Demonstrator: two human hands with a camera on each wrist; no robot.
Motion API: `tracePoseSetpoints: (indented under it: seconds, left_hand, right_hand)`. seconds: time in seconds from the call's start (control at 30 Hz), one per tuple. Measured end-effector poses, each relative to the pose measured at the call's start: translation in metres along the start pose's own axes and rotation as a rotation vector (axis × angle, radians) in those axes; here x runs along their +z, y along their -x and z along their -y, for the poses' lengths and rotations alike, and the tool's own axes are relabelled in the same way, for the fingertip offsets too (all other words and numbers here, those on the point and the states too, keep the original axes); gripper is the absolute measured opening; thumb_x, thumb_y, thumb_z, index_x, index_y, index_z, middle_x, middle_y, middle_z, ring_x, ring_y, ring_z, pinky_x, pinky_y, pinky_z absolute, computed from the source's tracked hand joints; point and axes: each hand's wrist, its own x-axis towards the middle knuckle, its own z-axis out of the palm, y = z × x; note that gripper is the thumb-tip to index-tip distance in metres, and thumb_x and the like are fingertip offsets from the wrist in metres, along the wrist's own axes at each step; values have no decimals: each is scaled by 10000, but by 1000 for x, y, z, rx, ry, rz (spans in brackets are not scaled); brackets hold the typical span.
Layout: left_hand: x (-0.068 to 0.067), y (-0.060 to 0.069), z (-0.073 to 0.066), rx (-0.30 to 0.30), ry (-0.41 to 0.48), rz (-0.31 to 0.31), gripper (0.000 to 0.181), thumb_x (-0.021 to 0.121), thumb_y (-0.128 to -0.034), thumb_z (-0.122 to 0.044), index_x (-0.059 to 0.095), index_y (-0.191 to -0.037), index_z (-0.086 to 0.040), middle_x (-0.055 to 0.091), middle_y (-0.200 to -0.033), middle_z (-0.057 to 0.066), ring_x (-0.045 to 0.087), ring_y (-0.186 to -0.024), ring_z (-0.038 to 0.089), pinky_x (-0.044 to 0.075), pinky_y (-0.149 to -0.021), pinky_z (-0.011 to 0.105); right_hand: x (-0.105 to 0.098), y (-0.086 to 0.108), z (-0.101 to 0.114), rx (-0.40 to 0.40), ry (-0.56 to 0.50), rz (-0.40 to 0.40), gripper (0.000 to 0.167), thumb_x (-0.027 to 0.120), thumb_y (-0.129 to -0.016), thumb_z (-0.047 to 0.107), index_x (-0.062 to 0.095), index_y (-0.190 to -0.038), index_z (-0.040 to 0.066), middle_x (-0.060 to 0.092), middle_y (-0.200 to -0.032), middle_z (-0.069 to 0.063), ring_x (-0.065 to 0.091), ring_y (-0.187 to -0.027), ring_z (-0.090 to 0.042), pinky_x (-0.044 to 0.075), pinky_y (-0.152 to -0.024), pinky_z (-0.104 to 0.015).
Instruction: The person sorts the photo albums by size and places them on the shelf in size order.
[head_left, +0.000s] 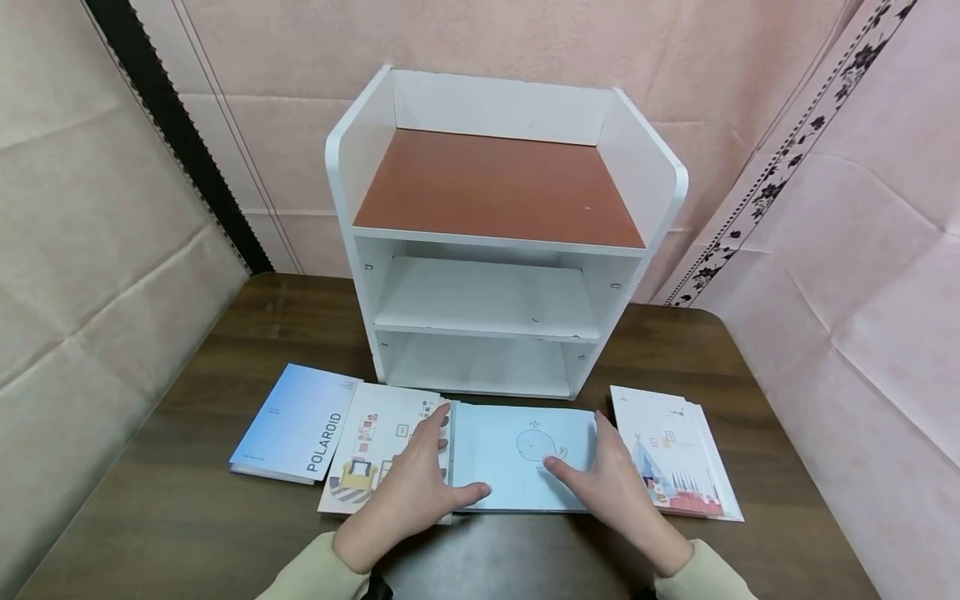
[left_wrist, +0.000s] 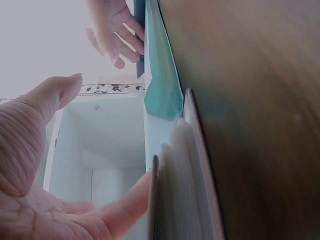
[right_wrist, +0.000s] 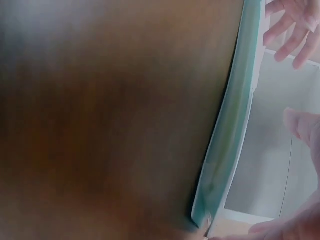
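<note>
A light blue book (head_left: pixel 495 454) with a whale drawing lies flat on the table in the head view. My right hand (head_left: pixel 615 479) is at its right edge, thumb above the cover and fingers along the side. My left hand (head_left: pixel 416 483) spreads over a cream illustrated book (head_left: pixel 356 458), its thumb reaching over the blue book's left part. In the left wrist view the left thumb stands apart from the fingers, whose tips are close to a book's edge (left_wrist: pixel 155 200). The right wrist view shows the blue book's side (right_wrist: pixel 225 130); the right fingertips are partly cut off.
Behind the books stands a white shelf unit (head_left: pixel 487 329) with a brown top board (head_left: pixel 498 187). A blue POLAROID book (head_left: pixel 296 421) lies at the left, partly beside the cream one. Light illustrated books (head_left: pixel 675 450) overlap at the right. Pink cloth (head_left: pixel 862 333) surrounds the wooden table (head_left: pixel 187 500).
</note>
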Motion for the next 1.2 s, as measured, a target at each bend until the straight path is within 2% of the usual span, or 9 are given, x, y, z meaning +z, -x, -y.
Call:
tracePoseSetpoints:
  seconds: [0.13, 0.27, 0.47, 0.63, 0.77, 0.83, 0.9, 1.07, 1.2]
  left_hand:
    - [3, 0, 0, -1, 16, 14, 1211, 844, -637, -559, 177, -1532, -90, 353, -1470, 142, 528, -1193, 269, 375, -974, 606]
    - [4, 0, -1, 2, 51, 37, 1203, 844, -651, -538, 168, -1527, -67, 281, -1485, 167, 485, -1206, 293, 467, -929, 430]
    - [2, -2, -5, -90, 343, 32, 1047, 849, -728, -376, 236, -1489, 1, 129, -1528, 241, 372, -1291, 411, 522, -867, 418]
    - [2, -5, -6, -203, 533, 19, 888, 791, -814, -278, 274, -1472, 18, 298, -1472, 282, 432, -1276, 389, 493, -910, 441]
    - [8, -5, -6, -193, 651, 81, 850, 724, -870, -135, 175, -1492, 51, 319, -1458, 315, 533, -1175, 357, 537, -826, 362]
    - [10, -5, -7, -164, 655, 97, 839, 692, -883, -83, 140, -1500, 53, 268, -1494, 299, 543, -1158, 347, 543, -811, 354]
    - [13, -5, -8, -141, 623, 102, 823, 671, -890, -60, 136, -1506, 40, 259, -1505, 283, 504, -1197, 336, 508, -886, 391]
    - [16, -2, -12, -102, 530, 108, 832, 661, -895, -66, 112, -1515, 11, 240, -1512, 250, 319, -1313, 324, 279, -1071, 520]
    - [16, -1, -15, -107, 583, 99, 793, 632, -895, -17, 135, -1513, -27, 264, -1506, 210, 339, -1298, 312, 282, -1069, 511]
  right_hand:
    - [2, 1, 1, 12, 4, 36, 1131, 726, -769, 606, 180, -1486, -78, 229, -1517, -287, 238, -1388, -419, 243, -1099, -547]
    - [2, 2, 0, 22, 11, 66, 1082, 756, -787, 518, 190, -1476, -94, 236, -1503, -312, 218, -1388, -447, 228, -1099, -557]
    - [3, 2, -4, 11, 22, 102, 1006, 773, -804, 428, 228, -1475, -87, 243, -1510, -307, 247, -1385, -437, 235, -1101, -549]
    - [4, 2, -4, 14, 15, 114, 985, 787, -795, 412, 259, -1470, -73, 237, -1519, -294, 235, -1387, -443, 237, -1096, -562]
    - [7, 3, -2, 18, -5, 123, 981, 794, -789, 405, 269, -1467, -71, 242, -1518, -292, 227, -1391, -443, 240, -1095, -562]
    - [8, 4, -1, 15, -11, 117, 967, 797, -789, 391, 278, -1463, -70, 255, -1512, -294, 233, -1389, -441, 246, -1094, -559]
    - [8, 4, 0, 12, -16, 108, 949, 800, -789, 376, 293, -1458, -64, 270, -1505, -294, 243, -1385, -439, 251, -1092, -559]
    - [7, 2, 0, 3, -34, 115, 940, 797, -792, 382, 301, -1463, -52, 303, -1494, -284, 282, -1374, -421, 266, -1088, -553]
    - [1, 3, 0, 15, -78, 131, 968, 784, -797, 425, 269, -1483, -25, 329, -1497, -241, 329, -1363, -375, 297, -1077, -539]
